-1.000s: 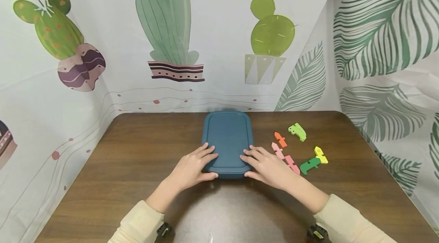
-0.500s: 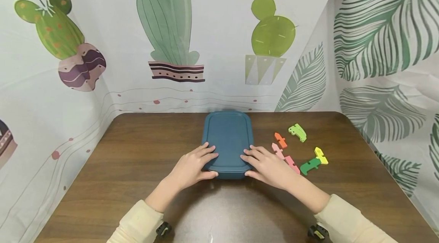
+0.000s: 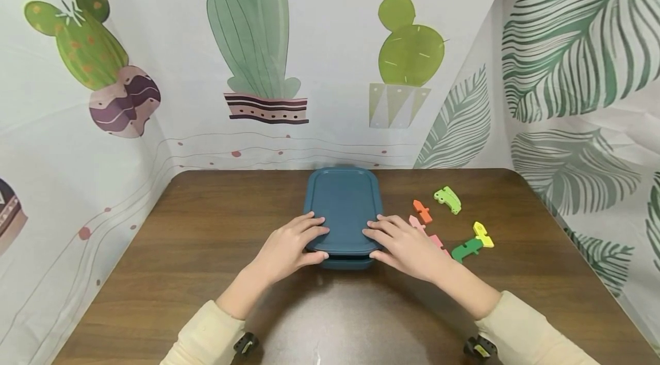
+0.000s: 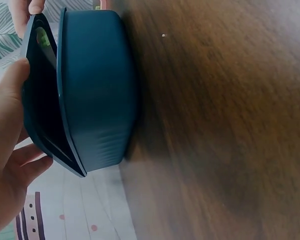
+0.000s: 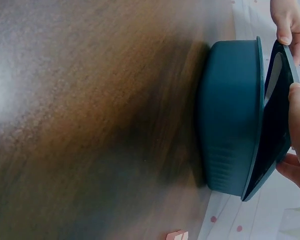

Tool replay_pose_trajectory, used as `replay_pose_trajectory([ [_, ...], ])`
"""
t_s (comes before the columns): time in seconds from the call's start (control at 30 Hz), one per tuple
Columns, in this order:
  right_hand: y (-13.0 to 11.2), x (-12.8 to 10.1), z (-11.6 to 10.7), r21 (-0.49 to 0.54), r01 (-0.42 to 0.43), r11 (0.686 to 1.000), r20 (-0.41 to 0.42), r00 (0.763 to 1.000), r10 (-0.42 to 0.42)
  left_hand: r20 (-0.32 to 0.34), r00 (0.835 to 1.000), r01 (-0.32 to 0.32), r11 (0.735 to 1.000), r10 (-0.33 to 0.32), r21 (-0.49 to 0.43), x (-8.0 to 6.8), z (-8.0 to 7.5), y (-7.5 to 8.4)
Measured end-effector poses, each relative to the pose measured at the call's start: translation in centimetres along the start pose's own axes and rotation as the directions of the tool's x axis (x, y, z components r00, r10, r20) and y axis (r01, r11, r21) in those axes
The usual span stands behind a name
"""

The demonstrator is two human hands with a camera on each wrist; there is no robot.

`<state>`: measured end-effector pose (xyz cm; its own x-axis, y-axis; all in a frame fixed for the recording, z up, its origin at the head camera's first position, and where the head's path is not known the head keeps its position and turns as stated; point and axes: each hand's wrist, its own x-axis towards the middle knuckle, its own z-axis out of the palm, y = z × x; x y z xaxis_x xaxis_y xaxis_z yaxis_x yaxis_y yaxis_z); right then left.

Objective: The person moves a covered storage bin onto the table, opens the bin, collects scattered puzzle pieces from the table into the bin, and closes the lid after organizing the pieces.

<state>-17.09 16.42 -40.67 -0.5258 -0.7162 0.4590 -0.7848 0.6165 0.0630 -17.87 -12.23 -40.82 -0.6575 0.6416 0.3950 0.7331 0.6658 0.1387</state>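
A dark blue lid [image 3: 344, 204] lies tilted over a matching blue box [image 4: 97, 85], its near edge raised and a dark gap showing below it. My left hand [image 3: 291, 244] pinches the lid's near left corner, thumb at the front edge and fingers along the side. At the near right corner, my right hand [image 3: 407, 247] grips it the same way. In the right wrist view the lid's far end still meets the box rim, and the gap widens toward the hands. A green patch [image 4: 44, 37] shows inside that gap in the left wrist view.
Flat puzzle-like pieces lie right of the box: an orange one [image 3: 423, 212], a light green one [image 3: 447, 200], a yellow one [image 3: 482, 235] beside a dark green one [image 3: 466, 249], and pink ones [image 3: 416, 223] partly behind the right hand. A printed cloth [image 3: 335, 67] hangs behind the table [image 3: 216, 210].
The lid's near edge has come up off the box with both hands holding it, and a gap has appeared. The box and loose pieces have stayed in place.
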Motion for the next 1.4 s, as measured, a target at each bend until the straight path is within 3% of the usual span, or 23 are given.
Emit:
replay_pose_trajectory([
  [0.47, 0.30, 0.11, 0.19, 0.059, 0.019, 0.998, -0.107, 0.994, -0.013, -0.161, 0.983, -0.082, 0.997, 0.082, 0.006, 0.03, 0.19, -0.33],
  [1.0, 0.48, 0.15, 0.03, 0.051, -0.021, 0.999, -0.077, 0.997, 0.025, -0.252, 0.957, -0.137, 0.990, 0.142, 0.038, 0.62, -0.39, -0.16],
  [1.4, 0.54, 0.18, 0.07, 0.034, -0.015, 0.999, -0.100, 0.995, 0.018, -0.298, 0.949, -0.115, 0.993, 0.101, -0.029, 0.67, -0.46, -0.02],
])
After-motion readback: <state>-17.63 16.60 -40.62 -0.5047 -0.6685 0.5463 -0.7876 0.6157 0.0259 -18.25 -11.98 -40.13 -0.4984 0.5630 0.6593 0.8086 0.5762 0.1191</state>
